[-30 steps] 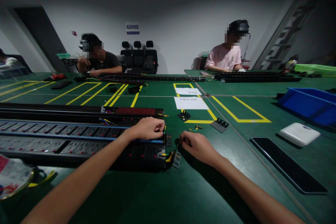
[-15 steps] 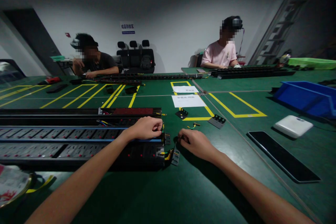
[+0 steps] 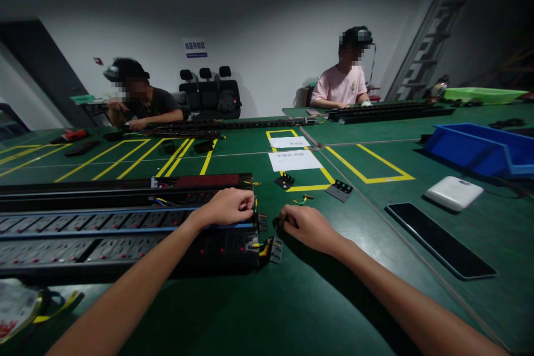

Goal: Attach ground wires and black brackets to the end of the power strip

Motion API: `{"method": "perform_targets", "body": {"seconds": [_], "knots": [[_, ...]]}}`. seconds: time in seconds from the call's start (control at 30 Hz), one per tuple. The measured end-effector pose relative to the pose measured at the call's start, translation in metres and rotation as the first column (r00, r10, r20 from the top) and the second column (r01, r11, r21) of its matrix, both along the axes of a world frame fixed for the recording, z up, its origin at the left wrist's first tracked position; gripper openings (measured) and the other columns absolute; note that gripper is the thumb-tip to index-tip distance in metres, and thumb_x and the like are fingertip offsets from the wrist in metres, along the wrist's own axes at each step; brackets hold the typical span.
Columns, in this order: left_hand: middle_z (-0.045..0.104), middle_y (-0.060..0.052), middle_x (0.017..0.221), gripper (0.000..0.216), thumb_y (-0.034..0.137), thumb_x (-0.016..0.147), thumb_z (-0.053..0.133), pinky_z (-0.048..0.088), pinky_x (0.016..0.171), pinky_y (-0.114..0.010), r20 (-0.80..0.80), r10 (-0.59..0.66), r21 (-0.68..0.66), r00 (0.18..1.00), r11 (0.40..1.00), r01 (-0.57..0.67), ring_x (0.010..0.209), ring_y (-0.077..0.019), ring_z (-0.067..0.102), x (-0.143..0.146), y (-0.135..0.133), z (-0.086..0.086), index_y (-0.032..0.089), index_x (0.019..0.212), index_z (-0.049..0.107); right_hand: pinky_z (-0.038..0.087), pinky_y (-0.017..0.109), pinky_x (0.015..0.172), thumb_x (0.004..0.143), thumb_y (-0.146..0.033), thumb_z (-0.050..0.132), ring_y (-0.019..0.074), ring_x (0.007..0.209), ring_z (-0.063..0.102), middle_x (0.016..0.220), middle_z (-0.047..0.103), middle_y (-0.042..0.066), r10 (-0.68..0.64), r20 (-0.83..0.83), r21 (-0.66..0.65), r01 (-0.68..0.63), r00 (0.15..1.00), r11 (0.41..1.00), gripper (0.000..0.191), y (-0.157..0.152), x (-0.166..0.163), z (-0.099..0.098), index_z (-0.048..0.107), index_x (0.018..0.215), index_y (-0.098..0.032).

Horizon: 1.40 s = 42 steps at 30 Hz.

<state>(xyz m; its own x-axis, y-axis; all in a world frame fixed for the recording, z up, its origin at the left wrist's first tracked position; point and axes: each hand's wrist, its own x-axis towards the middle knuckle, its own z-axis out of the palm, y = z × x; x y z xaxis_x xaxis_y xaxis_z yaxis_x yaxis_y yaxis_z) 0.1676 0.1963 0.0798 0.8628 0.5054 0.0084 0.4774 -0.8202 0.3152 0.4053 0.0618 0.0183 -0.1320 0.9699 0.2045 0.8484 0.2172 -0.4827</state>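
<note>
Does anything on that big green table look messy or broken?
I see nothing spilled or plainly broken. A bit messy, though: two small, dark, flat plates with holes lie at different slants by the yellow taped outline, near a loose green-and-yellow wire. They look scattered because the long grey-and-black socket strips lie neatly side by side.

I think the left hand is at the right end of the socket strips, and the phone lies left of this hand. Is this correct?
Not quite: the head view shows the phone lying right of the left hand, which is at the right end of the socket strips.
</note>
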Motion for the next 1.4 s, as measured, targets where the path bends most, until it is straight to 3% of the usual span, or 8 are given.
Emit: {"method": "perform_targets", "body": {"seconds": [1.4], "knots": [[0.061,0.003,0.072,0.01,0.027,0.082,0.063,0.026,0.06,-0.029,-0.003,0.015,-0.014,1.0,1.0,-0.015,0.065,-0.0144,0.053,-0.001,-0.0013,0.0021,0.021,0.078,0.056,0.025,0.026,0.06,0.087,-0.012,0.061,0.0148,0.066,0.054,0.075,0.065,-0.001,-0.003,0.001,0.024,0.003,1.0,1.0,0.014,0.0012,0.0003,-0.0038,0.067,0.095,-0.021]]}}
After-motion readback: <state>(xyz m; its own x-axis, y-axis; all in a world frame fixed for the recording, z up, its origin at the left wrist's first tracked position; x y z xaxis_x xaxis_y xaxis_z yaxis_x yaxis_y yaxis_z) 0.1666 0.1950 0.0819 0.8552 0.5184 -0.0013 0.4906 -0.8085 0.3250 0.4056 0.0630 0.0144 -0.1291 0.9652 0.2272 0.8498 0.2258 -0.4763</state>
